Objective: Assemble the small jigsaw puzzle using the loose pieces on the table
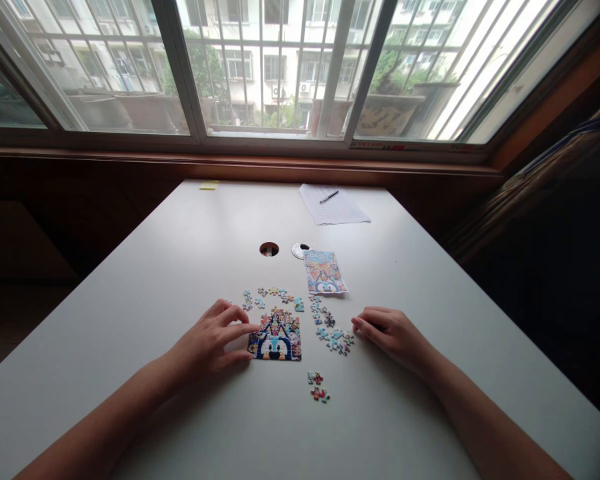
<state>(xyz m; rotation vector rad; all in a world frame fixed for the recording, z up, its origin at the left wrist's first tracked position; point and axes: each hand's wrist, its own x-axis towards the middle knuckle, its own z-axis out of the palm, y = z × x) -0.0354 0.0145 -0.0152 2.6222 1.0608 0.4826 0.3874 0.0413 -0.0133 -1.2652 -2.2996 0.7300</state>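
Centrally on the white table (180,267), part-built puzzle (276,337), left hand (214,341) open, fingertips touching its left edge, right hand (391,333) loosely open, palm down, just right of loose pieces (333,335), apart from the puzzle.

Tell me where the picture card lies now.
Head view: the picture card lies flat on the table, slightly right, beyond the loose pieces, beside the round white cap.

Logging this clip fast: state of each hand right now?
Left hand: open, touching the partly assembled puzzle, holding nothing.
Right hand: loosely curled beside the loose puzzle pieces; grip cannot be told.
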